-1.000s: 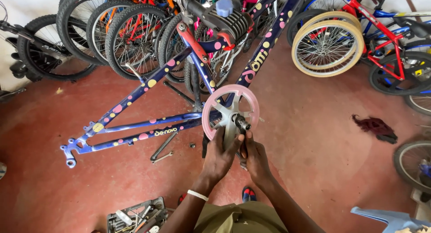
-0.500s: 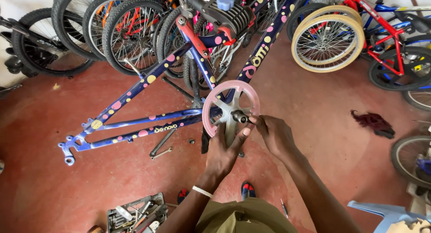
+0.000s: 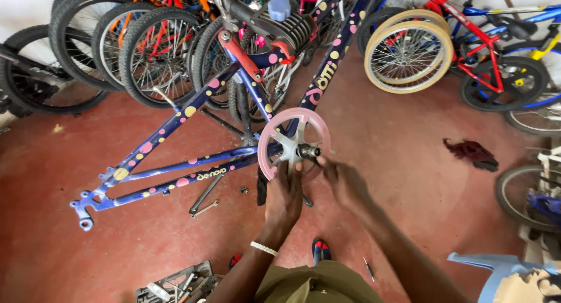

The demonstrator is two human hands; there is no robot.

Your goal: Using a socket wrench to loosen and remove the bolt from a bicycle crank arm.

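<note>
A blue bicycle frame (image 3: 175,125) with pink and yellow dots stands upside down on the red floor. Its pink chainring guard (image 3: 267,146) with a silver spider and axle end (image 3: 308,152) faces me. My left hand (image 3: 284,199) grips the lower edge of the chainring, just below the axle. My right hand (image 3: 345,180) hovers beside the axle on the right, fingers apart, holding nothing that I can see.
Spanners (image 3: 204,196) and small parts lie on the floor under the frame. A tool tray (image 3: 175,285) sits at the bottom left. Wheels and bicycles (image 3: 409,52) line the back. A dark red rag (image 3: 470,152) lies at right; a pale blue plastic chair (image 3: 497,268) stands at bottom right.
My right hand has come off the axle area and moved out to the right, then drifted back closer. My left hand stays on the chainring.
</note>
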